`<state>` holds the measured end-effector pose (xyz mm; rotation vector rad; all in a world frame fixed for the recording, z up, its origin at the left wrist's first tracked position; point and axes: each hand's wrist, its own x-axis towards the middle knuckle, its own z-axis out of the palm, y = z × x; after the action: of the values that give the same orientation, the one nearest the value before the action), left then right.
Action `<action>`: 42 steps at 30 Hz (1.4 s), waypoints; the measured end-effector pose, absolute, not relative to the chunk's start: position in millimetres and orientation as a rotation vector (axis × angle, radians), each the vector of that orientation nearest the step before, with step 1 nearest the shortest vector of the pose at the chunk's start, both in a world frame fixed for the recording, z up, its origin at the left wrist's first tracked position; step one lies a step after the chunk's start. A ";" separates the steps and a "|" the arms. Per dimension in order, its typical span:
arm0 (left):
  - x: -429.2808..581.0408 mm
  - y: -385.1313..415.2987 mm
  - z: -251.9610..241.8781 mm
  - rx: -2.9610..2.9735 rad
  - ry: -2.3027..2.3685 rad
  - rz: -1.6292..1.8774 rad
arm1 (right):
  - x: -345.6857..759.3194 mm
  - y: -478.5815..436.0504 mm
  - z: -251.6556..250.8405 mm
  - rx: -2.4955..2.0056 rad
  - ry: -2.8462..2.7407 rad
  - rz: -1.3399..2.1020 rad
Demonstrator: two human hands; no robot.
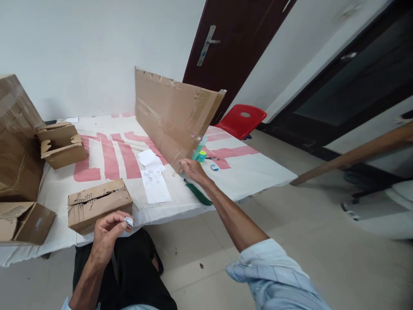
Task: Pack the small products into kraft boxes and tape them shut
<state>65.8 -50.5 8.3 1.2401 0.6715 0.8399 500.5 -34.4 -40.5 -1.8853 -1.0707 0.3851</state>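
Between the thumb and fingers of my left hand (109,232) is a small piece of white paper (129,221) with a dark outline on it. This hand is in front of a closed cardboard box (100,204) near the table's front edge. My right hand (193,170) reaches over the table with its fingers curled, at the lower corner of a large upright cardboard panel (167,112). What the fingertips grip, if anything, is hidden. Just below that hand lies a green-handled tool (198,192). Beyond it are a teal tape roll (201,156) and a small blue round item (214,167).
White paper sheets (156,187), one with small drawn shapes, lie mid-table. On the left stand an open cardboard box (63,148), another small box (27,221) and a large carton (17,142). A red chair (241,120) is behind the table, near a dark door (232,47).
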 end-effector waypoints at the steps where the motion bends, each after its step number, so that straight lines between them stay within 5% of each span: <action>1: 64.8 -51.1 8.9 1.239 0.673 0.842 | 500.0 -34.7 -39.7 -1.872 -1.062 0.406; 16: 58.0 -54.4 12.0 1.271 0.692 0.840 | 512.4 -71.7 -39.0 -1.474 -0.739 0.826; 30: 65.0 -49.1 3.7 1.297 0.708 0.818 | 492.9 -108.5 -42.3 -1.215 -0.537 0.784; 42: 87.7 -74.2 25.7 1.276 0.763 0.765 | 296.3 -145.7 5.1 -1.208 -1.144 1.094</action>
<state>87.7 -74.2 25.7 1.2760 0.7629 0.7651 296.3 -145.7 5.1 -1.2080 -1.1441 1.0944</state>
